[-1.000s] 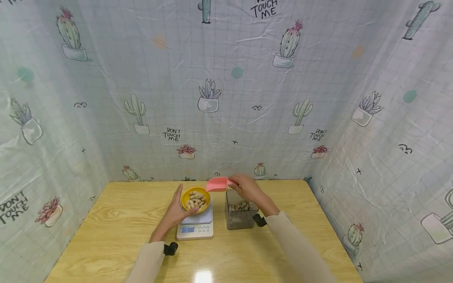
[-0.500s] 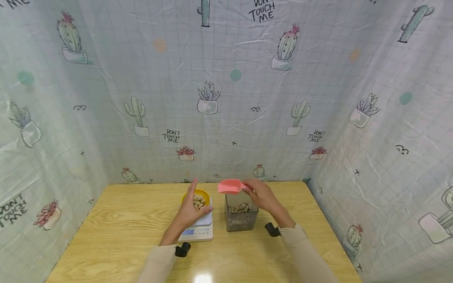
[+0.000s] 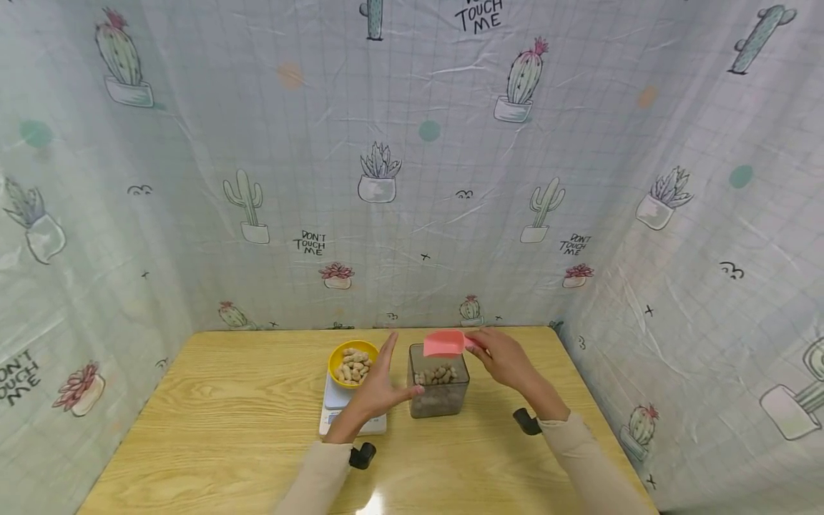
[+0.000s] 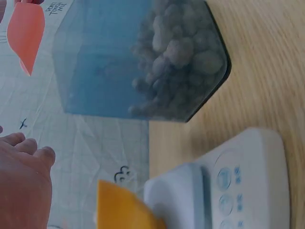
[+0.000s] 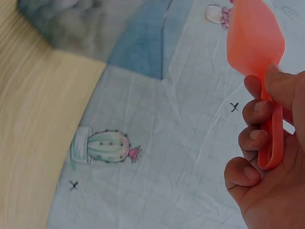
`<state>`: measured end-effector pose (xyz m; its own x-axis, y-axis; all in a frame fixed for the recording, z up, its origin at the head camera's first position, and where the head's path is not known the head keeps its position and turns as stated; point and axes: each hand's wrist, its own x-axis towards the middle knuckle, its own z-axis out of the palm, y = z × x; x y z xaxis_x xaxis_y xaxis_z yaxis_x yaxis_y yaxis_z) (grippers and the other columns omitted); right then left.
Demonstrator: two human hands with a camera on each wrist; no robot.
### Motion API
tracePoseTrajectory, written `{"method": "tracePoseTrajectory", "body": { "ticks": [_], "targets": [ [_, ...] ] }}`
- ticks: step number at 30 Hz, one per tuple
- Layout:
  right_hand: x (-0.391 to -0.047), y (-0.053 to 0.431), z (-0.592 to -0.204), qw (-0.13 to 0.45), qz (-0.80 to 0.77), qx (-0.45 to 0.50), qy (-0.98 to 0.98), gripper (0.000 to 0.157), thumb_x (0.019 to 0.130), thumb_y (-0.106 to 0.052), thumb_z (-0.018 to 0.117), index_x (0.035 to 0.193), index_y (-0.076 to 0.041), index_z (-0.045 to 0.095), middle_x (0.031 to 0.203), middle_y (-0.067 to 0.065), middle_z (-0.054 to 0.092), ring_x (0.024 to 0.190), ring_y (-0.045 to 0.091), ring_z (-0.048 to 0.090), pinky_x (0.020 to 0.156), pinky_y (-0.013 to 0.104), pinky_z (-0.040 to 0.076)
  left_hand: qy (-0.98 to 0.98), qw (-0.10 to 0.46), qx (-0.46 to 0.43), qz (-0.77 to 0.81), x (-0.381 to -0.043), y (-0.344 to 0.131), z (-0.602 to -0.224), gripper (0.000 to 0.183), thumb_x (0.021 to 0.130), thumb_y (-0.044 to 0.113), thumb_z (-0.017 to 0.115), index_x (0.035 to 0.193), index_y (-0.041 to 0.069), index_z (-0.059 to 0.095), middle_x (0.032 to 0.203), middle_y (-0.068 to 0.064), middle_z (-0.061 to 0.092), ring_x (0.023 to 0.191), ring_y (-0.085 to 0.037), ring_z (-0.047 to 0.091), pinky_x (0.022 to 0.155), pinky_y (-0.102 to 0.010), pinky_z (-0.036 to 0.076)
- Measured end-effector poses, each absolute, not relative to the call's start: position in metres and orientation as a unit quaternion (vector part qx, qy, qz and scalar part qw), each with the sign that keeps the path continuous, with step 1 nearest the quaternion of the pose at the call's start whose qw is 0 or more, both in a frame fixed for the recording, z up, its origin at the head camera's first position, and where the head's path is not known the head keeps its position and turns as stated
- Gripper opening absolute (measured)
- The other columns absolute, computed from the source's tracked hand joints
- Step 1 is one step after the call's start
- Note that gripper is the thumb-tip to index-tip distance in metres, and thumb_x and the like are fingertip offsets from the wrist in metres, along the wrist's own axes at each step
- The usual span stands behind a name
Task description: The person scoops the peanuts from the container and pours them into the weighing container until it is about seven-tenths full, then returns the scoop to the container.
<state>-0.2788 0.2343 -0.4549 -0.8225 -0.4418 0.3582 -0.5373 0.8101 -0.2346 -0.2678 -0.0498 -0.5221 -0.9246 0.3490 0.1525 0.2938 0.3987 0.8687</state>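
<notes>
My right hand (image 3: 502, 355) grips the handle of a pink scoop (image 3: 444, 344), which hangs above a translucent grey bin (image 3: 439, 400) holding peanuts (image 3: 436, 375). In the right wrist view the fingers (image 5: 255, 138) curl round the scoop's handle, and its bowl looks empty. Between the yellow bowl (image 3: 332, 365) and the bin, my left hand (image 3: 376, 393) is held with fingers straight and thumb spread, holding nothing. The yellow bowl, with peanuts (image 3: 354, 365) in it, sits on a white kitchen scale (image 3: 331, 422). My left hand and wrist hide part of the scale and its display.
A wooden table (image 3: 225, 422) carries the scale and bin side by side. Behind it and at both sides hangs a cactus-printed sheet (image 3: 412, 243). A black camera mount sits at each wrist.
My left hand has left the yellow bowl and moved right toward the bin. My right hand has carried the scoop rightward, from beside the bowl to above the bin.
</notes>
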Motion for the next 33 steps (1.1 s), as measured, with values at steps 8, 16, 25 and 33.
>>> {"method": "tracePoseTrajectory", "body": {
  "ticks": [8,16,25,33],
  "targets": [
    [-0.28,0.238,-0.454,0.136,0.088,0.3,-0.94,0.021,0.097,-0.023,0.062,0.112,-0.012,0.07,0.092,0.0,0.065,0.08,0.016,0.059,0.066,0.031,0.05,0.859,0.045,0.196,0.47,-0.279,-0.029,-0.541,0.125,0.071,0.065,0.077,0.159,0.031,-0.005,0.167,-0.011,0.004,0.142,-0.046,0.034,0.105,-0.061,0.042],
    [-0.288,0.229,-0.461,0.115,0.019,0.342,-0.933,0.019,0.095,-0.025,0.065,0.109,-0.015,0.071,0.087,-0.001,0.065,0.079,0.017,0.061,0.063,0.03,0.049,0.842,0.071,0.187,0.502,-0.284,-0.021,-0.553,0.124,0.074,0.056,0.081,0.16,0.023,-0.003,0.167,-0.012,0.004,0.149,-0.041,0.023,0.113,-0.06,0.033],
    [-0.297,0.218,-0.454,0.113,-0.073,0.379,-0.916,0.006,0.091,-0.021,0.07,0.096,-0.019,0.071,0.08,-0.002,0.06,0.071,0.015,0.054,0.057,0.028,0.042,0.831,0.081,0.188,0.518,-0.288,-0.02,-0.556,0.117,0.079,0.046,0.08,0.16,0.02,0.001,0.166,-0.015,0.006,0.138,-0.049,0.04,0.108,-0.059,0.04],
    [-0.301,0.205,-0.445,0.108,-0.189,0.395,-0.893,0.013,0.084,-0.023,0.076,0.096,-0.022,0.072,0.083,-0.003,0.062,0.079,0.015,0.059,0.06,0.03,0.049,0.836,0.078,0.194,0.507,-0.291,-0.019,-0.559,0.114,0.079,0.035,0.083,0.16,0.016,0.004,0.166,-0.015,0.006,0.14,-0.044,0.039,0.11,-0.054,0.04]
  ]
}}
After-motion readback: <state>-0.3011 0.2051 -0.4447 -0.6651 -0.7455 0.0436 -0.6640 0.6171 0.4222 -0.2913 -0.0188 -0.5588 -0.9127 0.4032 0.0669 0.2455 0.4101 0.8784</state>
